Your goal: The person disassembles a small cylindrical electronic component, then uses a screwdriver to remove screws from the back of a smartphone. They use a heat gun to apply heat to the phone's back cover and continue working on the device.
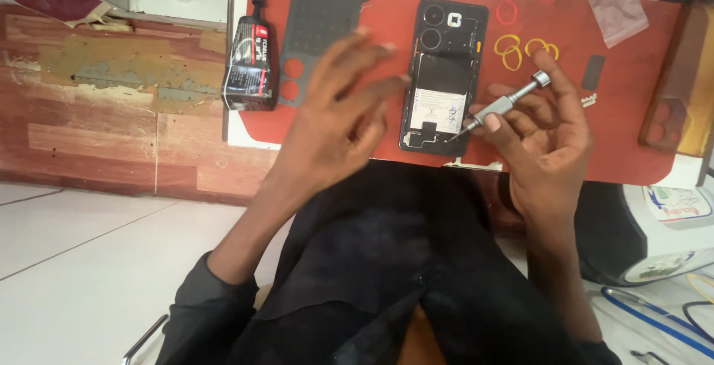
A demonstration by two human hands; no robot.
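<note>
Metal screwdriver in right hand touches one opened phone.

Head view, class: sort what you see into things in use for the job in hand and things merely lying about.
In use:
- black opened phone with back cover off
- silver metal screwdriver, held in right hand
- left hand, raised beside the phone
- red work mat

Lying about:
- black glue tube
- grey back cover
- yellow rubber bands
- red rubber bands

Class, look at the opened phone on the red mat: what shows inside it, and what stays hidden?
Inside the opened phone: two round camera lenses, a black battery with a white label, and the screwdriver tip near the bottom corner. Parts beneath the battery are covered.
</note>
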